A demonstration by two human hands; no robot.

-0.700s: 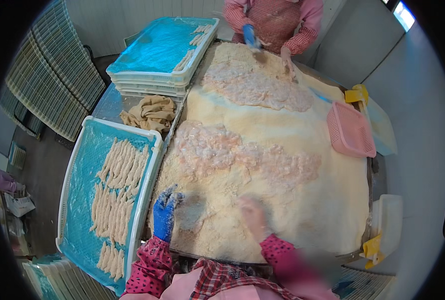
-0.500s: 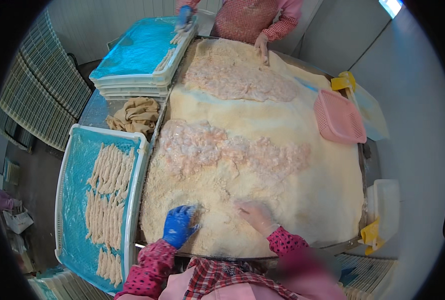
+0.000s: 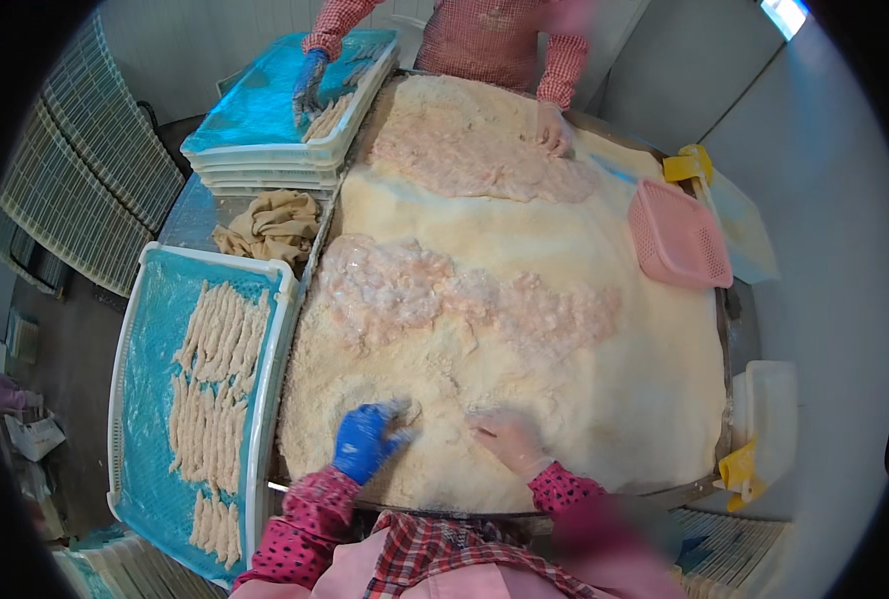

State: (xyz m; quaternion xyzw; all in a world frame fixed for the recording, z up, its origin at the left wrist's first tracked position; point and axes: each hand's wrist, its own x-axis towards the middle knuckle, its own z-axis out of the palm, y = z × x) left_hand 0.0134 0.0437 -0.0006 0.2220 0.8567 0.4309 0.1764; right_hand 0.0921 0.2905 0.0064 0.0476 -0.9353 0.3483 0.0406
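Note:
My left hand (image 3: 368,442), in a blue glove, rests low over the pale breading crumbs (image 3: 435,384) near the table's front edge. Its thumb and fingers are apart, the fingertips slightly smeared, and nothing shows between them. To its right, my right hand (image 3: 512,442), in a thin clear glove, reaches into the same crumbs with fingers pointing left. Motion blurs those fingers, so whether they hold anything cannot be made out. Beyond both hands lies a pile of wet pink raw meat strips (image 3: 385,285). Coated meat strips (image 3: 210,434) fill rows on the blue-lined white tray (image 3: 145,399) at my left.
Across the table a co-worker (image 3: 479,45) handles strips by stacked trays (image 3: 265,165). A second meat pile (image 3: 474,160) lies there. A crumpled tan cloth (image 3: 270,228) sits between the trays. On the right edge are a pink basket (image 3: 679,235) and a white bin (image 3: 769,409).
My left hand has shifted slightly up and to the right; my right hand has barely moved. The co-worker's gloved hand came down and left over the far tray, and the other hand moved right.

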